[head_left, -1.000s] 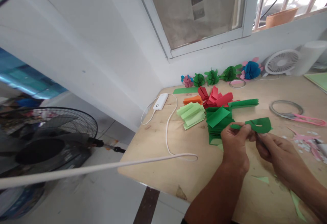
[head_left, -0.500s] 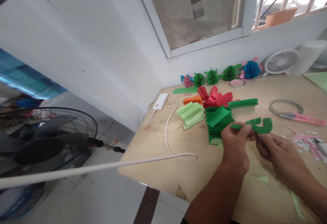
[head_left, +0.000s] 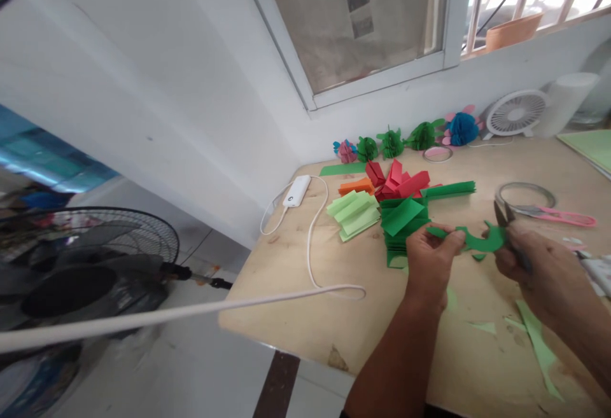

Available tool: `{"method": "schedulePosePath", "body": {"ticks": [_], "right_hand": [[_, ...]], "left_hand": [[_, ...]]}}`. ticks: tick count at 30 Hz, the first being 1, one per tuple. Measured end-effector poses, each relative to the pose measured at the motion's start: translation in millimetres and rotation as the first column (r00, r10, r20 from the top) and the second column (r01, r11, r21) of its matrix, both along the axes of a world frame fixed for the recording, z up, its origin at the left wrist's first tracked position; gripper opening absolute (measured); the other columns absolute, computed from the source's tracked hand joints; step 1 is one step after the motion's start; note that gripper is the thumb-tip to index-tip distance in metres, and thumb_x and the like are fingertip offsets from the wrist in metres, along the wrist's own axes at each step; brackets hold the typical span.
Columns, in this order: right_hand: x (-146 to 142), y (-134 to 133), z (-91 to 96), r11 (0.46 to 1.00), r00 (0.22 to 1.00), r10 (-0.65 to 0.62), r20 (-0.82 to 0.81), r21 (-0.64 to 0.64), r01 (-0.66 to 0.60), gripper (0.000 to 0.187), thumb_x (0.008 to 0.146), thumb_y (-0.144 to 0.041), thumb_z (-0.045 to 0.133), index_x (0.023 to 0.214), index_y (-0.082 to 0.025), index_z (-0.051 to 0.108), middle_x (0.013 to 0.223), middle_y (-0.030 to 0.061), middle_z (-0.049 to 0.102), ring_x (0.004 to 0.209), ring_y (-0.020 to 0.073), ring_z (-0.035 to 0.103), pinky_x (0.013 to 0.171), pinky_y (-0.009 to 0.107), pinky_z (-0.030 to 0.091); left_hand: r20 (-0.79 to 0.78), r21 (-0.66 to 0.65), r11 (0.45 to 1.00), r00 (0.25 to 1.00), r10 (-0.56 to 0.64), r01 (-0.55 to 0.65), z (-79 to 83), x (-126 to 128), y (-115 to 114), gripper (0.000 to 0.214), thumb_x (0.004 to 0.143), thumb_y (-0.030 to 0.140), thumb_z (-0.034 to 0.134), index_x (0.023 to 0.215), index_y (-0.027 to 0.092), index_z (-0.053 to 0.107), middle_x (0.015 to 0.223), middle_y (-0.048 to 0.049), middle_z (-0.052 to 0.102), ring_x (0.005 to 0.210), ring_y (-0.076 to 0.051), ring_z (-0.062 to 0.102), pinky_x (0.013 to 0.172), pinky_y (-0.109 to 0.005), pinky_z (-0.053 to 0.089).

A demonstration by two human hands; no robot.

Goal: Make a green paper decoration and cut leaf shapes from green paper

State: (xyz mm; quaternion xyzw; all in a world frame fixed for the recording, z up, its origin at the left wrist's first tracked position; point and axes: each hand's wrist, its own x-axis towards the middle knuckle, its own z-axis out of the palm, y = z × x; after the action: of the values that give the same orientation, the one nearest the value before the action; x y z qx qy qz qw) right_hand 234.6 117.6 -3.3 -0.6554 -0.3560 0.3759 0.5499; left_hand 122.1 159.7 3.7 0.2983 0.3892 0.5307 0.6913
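Observation:
A curved green paper cut-out (head_left: 483,242) is pinched in my left hand (head_left: 429,265), its hooked end reaching toward the right. My right hand (head_left: 544,265) is closed around dark scissors (head_left: 503,215), whose blades point up beside that end of the paper. Below the cut-out, a small green scrap (head_left: 478,257) shows near the table surface. Just behind my left hand sits a stack of pleated dark green paper (head_left: 405,217), partly covered by the hand. Light green offcuts (head_left: 539,341) lie under my right forearm.
Pleated light green paper (head_left: 353,213), orange paper (head_left: 357,186) and red folded papers (head_left: 403,181) lie farther back. Paper ball animals (head_left: 391,143) line the wall beside a small white fan (head_left: 516,114). Pink-handled snips (head_left: 563,215) and a tape roll (head_left: 525,186) sit at right. A white cable (head_left: 312,246) crosses the table.
My right hand has moved right and turned, bringing the scissor blades upright into view. A green scrap has come off below the cut-out. My left hand still holds the paper.

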Motion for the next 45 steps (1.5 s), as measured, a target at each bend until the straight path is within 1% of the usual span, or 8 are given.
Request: {"method": "schedulePosePath", "body": {"ticks": [3,5,10,17,24,35,40,45], "right_hand": [[0,0,-3.8,1.000,0.999,-0.001,-0.052,-0.017,0.001,0.046,0.063,-0.061,0.069,0.055,-0.023,0.047,0.049,-0.0063,0.033,0.047,0.0092,0.025,0.043,0.027,0.017],[-1,0,-4.9,1.000,0.997,-0.011,-0.081,-0.029,0.009,0.045,0.060,-0.058,0.074,0.056,-0.022,0.047,0.049,-0.0070,0.034,0.047,0.0081,0.024,0.043,0.027,0.016],[-2,0,-6.2,1.000,0.980,-0.029,-0.199,0.000,0.030,0.047,0.062,-0.056,0.074,0.058,-0.022,0.041,0.053,-0.0088,0.030,0.049,0.0072,0.024,0.043,0.025,0.017],[-4,2,-11.7,0.998,0.953,-0.022,-0.301,0.045,0.037,0.045,0.061,-0.052,0.077,0.058,-0.021,0.045,0.051,-0.0090,0.032,0.048,0.0060,0.023,0.043,0.023,0.015],[-6,3,-6.3,0.999,0.919,-0.013,-0.394,0.043,0.032,0.050,0.055,-0.054,0.079,0.054,-0.021,0.042,0.047,-0.0095,0.031,0.044,0.0051,0.022,0.039,0.023,0.014],[-7,4,-13.5,0.997,0.915,-0.069,-0.397,-0.008,0.072,0.053,0.051,-0.056,0.080,0.052,-0.021,0.041,0.046,-0.0088,0.032,0.044,0.0048,0.023,0.039,0.021,0.016],[-6,5,-16.0,0.995,0.908,-0.093,-0.409,0.005,0.104,0.052,0.053,-0.054,0.080,0.053,-0.021,0.040,0.048,-0.0092,0.030,0.046,0.0049,0.022,0.040,0.021,0.015],[-8,5,-20.1,0.997,0.905,-0.065,-0.420,-0.002,0.071,0.044,0.052,-0.049,0.082,0.058,-0.020,0.049,0.048,-0.0093,0.033,0.046,0.0051,0.023,0.041,0.022,0.014]], "left_hand": [[-0.033,0.006,0.999,0.999,-0.032,0.033,0.2,-2,1,0.031,0.053,0.036,0.079,0.058,0.014,0.058,0.054,0.0019,0.054,0.050,-0.008,0.051,0.053,-0.022,0.039],[-0.015,-0.017,0.999,0.999,-0.052,0.052,0.6,-3,2,0.033,0.055,0.040,0.078,0.060,0.014,0.059,0.057,0.0001,0.057,0.049,-0.008,0.052,0.052,-0.022,0.039],[0.043,-0.053,0.992,0.993,-0.113,0.115,0.3,-6,3,0.042,0.060,0.051,0.074,0.071,0.013,0.062,0.058,-0.0034,0.061,0.051,-0.012,0.056,0.052,-0.024,0.041],[0.003,-0.025,0.992,0.992,-0.128,0.128,-1.1,-5,0,0.033,0.056,0.038,0.079,0.065,0.013,0.061,0.058,-0.0018,0.061,0.050,-0.011,0.056,0.052,-0.023,0.043],[0.024,-0.009,0.994,0.994,-0.107,0.107,-1.3,-9,2,0.023,0.060,0.031,0.075,0.064,0.013,0.061,0.057,-0.0007,0.060,0.049,-0.010,0.056,0.052,-0.022,0.043],[0.075,-0.042,0.994,0.992,-0.099,0.102,-4.9,-8,5,0.038,0.065,0.048,0.071,0.075,0.013,0.060,0.059,-0.0035,0.063,0.046,-0.012,0.057,0.044,-0.022,0.043],[0.035,-0.033,0.993,0.993,-0.113,0.115,-7.2,-7,4,0.033,0.060,0.039,0.075,0.069,0.015,0.054,0.057,-0.0013,0.060,0.050,-0.012,0.059,0.046,-0.021,0.045],[0.011,-0.028,0.997,0.997,-0.072,0.072,-7.5,-6,4,0.032,0.060,0.036,0.074,0.064,0.016,0.049,0.058,-0.0018,0.061,0.046,-0.010,0.055,0.045,-0.020,0.044]]}}
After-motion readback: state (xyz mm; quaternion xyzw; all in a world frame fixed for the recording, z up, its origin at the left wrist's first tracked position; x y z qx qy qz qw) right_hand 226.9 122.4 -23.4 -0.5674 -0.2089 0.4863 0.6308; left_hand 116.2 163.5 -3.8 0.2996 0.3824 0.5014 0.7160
